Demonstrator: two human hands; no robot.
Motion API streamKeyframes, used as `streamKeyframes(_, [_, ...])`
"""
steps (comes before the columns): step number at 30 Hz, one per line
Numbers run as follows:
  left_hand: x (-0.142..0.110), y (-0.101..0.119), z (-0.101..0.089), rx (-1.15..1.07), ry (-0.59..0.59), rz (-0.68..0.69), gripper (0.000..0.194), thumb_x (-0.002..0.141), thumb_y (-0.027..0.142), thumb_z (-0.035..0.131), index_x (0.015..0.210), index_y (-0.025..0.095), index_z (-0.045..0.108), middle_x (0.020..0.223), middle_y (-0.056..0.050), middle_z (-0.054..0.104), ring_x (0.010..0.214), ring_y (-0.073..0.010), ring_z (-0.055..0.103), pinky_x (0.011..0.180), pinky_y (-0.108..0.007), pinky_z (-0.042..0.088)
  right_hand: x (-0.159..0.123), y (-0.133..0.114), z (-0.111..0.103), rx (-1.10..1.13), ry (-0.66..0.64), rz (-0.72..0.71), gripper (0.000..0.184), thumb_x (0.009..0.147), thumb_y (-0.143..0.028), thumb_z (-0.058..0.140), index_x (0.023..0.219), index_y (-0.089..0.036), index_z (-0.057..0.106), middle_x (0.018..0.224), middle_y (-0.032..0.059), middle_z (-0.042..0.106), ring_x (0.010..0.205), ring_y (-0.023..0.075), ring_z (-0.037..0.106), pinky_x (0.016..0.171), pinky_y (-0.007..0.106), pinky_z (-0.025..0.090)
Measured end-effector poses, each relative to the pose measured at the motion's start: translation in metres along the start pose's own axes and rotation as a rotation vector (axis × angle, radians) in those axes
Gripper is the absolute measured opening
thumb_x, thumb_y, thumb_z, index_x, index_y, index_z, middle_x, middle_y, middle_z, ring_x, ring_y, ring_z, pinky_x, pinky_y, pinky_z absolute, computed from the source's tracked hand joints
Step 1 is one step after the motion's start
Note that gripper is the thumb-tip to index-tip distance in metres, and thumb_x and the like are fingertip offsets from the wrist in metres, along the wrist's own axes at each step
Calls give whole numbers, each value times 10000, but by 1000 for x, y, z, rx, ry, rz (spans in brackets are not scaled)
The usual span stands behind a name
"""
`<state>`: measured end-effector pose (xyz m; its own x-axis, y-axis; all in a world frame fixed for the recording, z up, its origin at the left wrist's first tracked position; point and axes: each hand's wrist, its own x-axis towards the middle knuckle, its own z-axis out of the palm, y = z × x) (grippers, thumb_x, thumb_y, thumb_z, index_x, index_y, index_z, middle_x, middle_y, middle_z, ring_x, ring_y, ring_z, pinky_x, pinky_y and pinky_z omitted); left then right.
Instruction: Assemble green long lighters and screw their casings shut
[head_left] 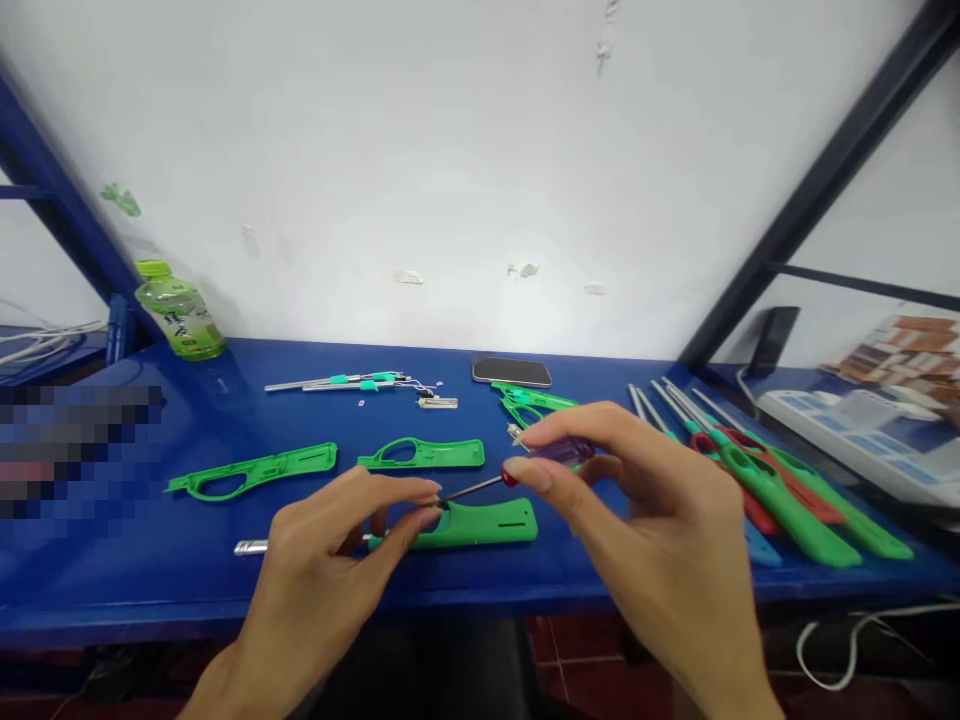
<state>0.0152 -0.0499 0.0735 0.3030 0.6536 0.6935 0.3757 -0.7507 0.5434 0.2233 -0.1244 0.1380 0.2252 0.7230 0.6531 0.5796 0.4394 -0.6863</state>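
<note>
My right hand grips the purple-and-red handle of a small screwdriver, its shaft pointing left. At the shaft's tip, the thumb and fingertips of my left hand are pinched together; whatever is between them is too small to make out. Just under both hands a green long-necked lighter lies on the blue table, its metal tube sticking out left of my left hand. Behind it are two open green lighter shells, one at the left and one in the middle.
Metal tubes with teal parts and wires lie at the back, near a phone. Another opened green lighter shell is in front of the phone. Several coloured lighters are piled right. A green bottle stands back left.
</note>
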Motion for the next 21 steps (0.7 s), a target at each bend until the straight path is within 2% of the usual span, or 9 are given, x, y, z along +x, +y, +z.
streamKeyframes(4, [3,12,25,-78,-63,7,241,906,158,809,1077,328,812,789,68,743,602,-94,597,497,-170,460,-4,-3,-7,-30,32,-40,157,932,-225,846,1035,-330,792,934,-53,814,814,155,760,603,232,581])
streamKeyframes(7, [9,20,43,-78,-153,52,238,910,109,777,1058,295,794,831,45,752,648,-115,618,507,-192,442,-5,-4,-12,-105,86,-77,144,942,-219,827,1023,-333,795,955,-39,818,803,171,764,589,260,586])
streamKeyframes(12, [16,22,68,-36,-317,33,255,917,97,758,1091,281,780,963,15,792,748,-158,695,627,-242,527,1,3,-16,-202,0,-60,153,966,-209,801,1076,-315,804,942,-45,816,755,150,740,625,256,587])
streamKeyframes(17, [16,13,81,-26,-388,9,216,939,107,743,1089,258,782,934,-11,783,893,-221,764,804,-319,597,4,14,-16,-265,-68,-57,120,1020,-256,753,1122,-300,801,1051,-33,839,826,156,762,733,273,589])
streamKeyframes(21, [17,10,84,-16,-404,21,184,949,99,720,1047,240,785,938,-17,796,883,-227,764,771,-313,581,4,18,-16,-255,-89,-50,122,1040,-260,728,1125,-306,803,1090,-44,844,904,164,779,788,280,593])
